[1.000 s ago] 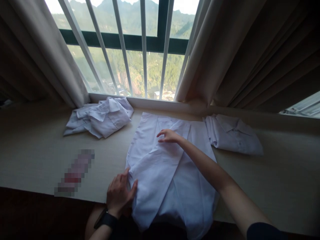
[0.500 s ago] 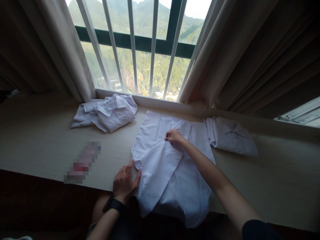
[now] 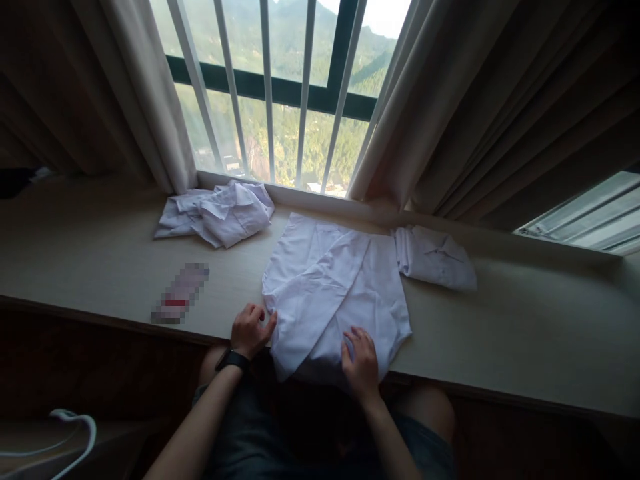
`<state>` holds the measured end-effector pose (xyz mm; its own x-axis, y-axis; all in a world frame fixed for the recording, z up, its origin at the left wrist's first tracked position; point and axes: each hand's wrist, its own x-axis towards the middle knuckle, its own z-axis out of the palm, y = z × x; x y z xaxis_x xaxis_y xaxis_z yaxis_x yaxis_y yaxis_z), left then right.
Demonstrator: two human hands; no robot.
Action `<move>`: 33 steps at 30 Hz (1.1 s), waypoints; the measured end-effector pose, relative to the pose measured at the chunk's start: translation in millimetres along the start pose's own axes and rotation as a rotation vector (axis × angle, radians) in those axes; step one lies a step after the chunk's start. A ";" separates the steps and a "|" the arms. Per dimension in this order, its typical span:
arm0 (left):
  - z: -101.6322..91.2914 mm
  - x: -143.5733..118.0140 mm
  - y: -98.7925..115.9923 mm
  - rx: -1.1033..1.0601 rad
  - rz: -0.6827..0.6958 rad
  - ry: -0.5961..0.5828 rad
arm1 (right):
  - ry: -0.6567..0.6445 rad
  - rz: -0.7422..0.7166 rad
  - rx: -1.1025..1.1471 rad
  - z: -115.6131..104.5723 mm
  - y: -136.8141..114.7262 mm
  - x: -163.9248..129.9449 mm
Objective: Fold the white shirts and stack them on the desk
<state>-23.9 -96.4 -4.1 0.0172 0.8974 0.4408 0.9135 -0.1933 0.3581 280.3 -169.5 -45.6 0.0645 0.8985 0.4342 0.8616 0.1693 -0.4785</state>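
Half-folded white shirt (image 3: 345, 287) spread flat at the middle of the tabletop (image 3: 525, 333), hem end hanging a little over the near edge. One side panel already turned in across the body on a diagonal crease.

Left hand (image 3: 250, 330) at the shirt's left border, near the near edge; fingers curled, thumb against the cloth. Grip narrow, pinching or pressing the folded edge; whether cloth sits between the fingers cannot be told. Dark watch (image 3: 231, 361) on that wrist.

Right hand (image 3: 361, 363) laid palm-down on the shirt's near end, fingers spread flat. Grip wide, holding nothing, only pressing.

Handling, as a judgement: thin woven cloth, light, soft, wholly limp, no stiffness of its own; liable to slide on the smooth tabletop and to lose a crease if lifted by one point. Not fragile. Best taken at corners or along a folded edge with both hands, the flat palm used to pin the rest.

Elsewhere: crumpled white shirt (image 3: 217, 213) toward the far left, just beside the window ledge. Folded white shirt (image 3: 435, 259) just beside the spread one, on its right, at the far edge. Blurred small object (image 3: 181, 293) left of the hands, near the near edge. Curtains (image 3: 450, 100) either side of a barred window (image 3: 280, 87).
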 end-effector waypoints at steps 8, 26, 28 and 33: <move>-25.1 -89.0 64.6 0.037 0.160 -0.117 | -0.167 0.053 -0.113 -4.7 -15.9 -25.7; -36.0 -109.4 37.2 0.141 0.174 -0.073 | -0.130 0.568 0.670 3.7 -22.2 101.8; -33.0 -113.6 37.4 0.148 0.224 -0.060 | -0.152 0.735 0.822 17.4 -17.0 143.7; -24.8 -120.3 37.2 0.121 0.327 -0.034 | -0.156 0.778 0.973 41.5 -1.2 206.2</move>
<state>-2.1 -221.3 -23.3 0.3280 0.8089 0.4880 0.8990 -0.4260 0.1019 271.7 32.4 12.8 0.2711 0.9214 -0.2784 -0.1100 -0.2576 -0.9600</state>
